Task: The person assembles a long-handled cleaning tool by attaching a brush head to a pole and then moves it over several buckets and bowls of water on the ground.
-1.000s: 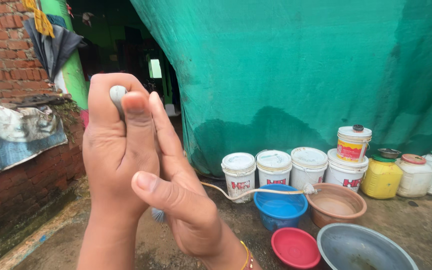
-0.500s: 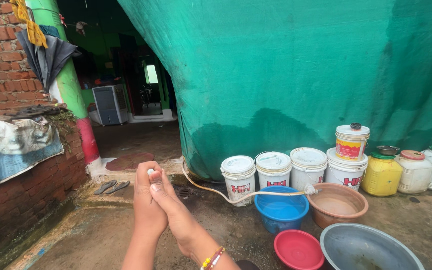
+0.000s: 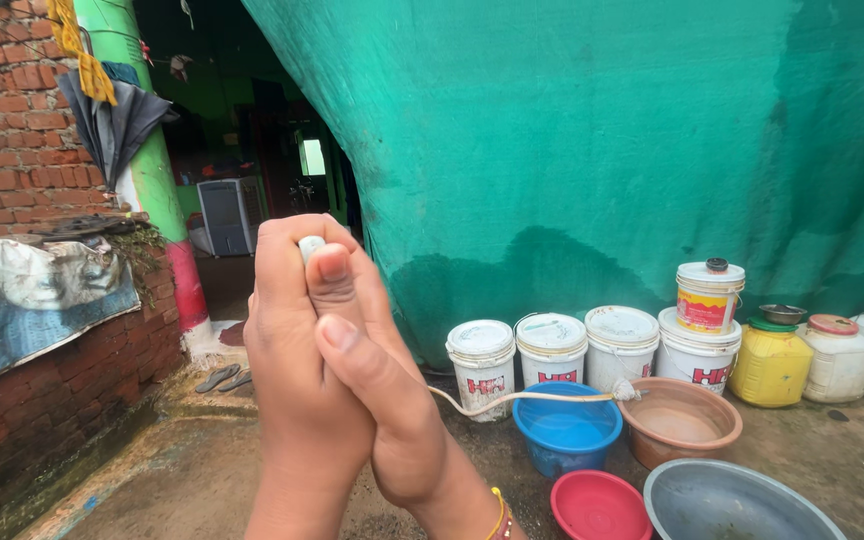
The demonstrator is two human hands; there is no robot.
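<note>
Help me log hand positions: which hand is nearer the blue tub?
Right. The right hand, with the bracelet, lies on the side toward the blue tub; the left hand, gripping a small white object, is beyond it.

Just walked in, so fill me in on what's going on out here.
A person holds both hands up in front of the camera, pressed together. The left hand is closed around a small white object whose tip peeks out above the thumb; the right hand wraps against it. Beyond them, a hose leads to a blue tub beside white buckets along a green tarp.
</note>
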